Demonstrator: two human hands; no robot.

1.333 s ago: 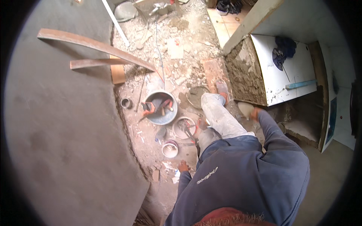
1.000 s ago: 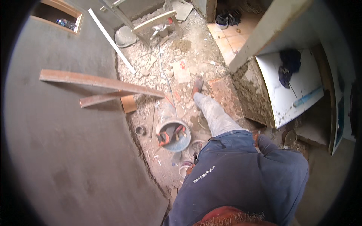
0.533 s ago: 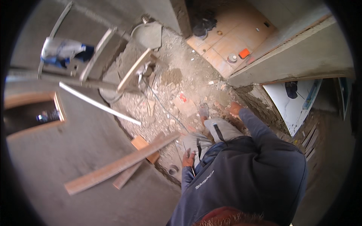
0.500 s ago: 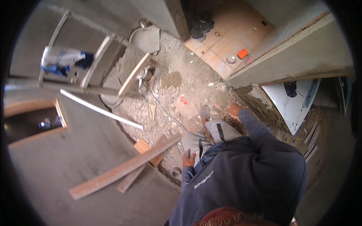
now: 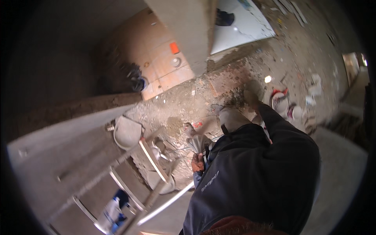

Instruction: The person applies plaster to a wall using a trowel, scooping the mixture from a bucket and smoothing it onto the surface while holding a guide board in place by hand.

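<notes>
The person's right hand (image 5: 253,104) is stretched forward at the end of a dark sleeve (image 5: 279,120), and it's too blurred from here for me to tell whether its grip is closed on anything. It is right up against a rounded grey thing (image 5: 253,89) low over the dirty floor (image 5: 301,55); I can't say if the two touch. The left hand (image 5: 197,161) hangs low beside the pale left trouser leg (image 5: 199,143), fingers bent, though I can't make out whether that grip has anything in it. Just right of the right hand stand a pale bucket (image 5: 280,109) with red at its top and a smaller white tub (image 5: 297,112). Farther ahead, a dark cloth (image 5: 225,18) lies on a white slab (image 5: 244,33). Off to the left are orange-brown tiles (image 5: 162,72) with a small orange block (image 5: 174,48) on them, and nearer, a grey basin (image 5: 128,131).
</notes>
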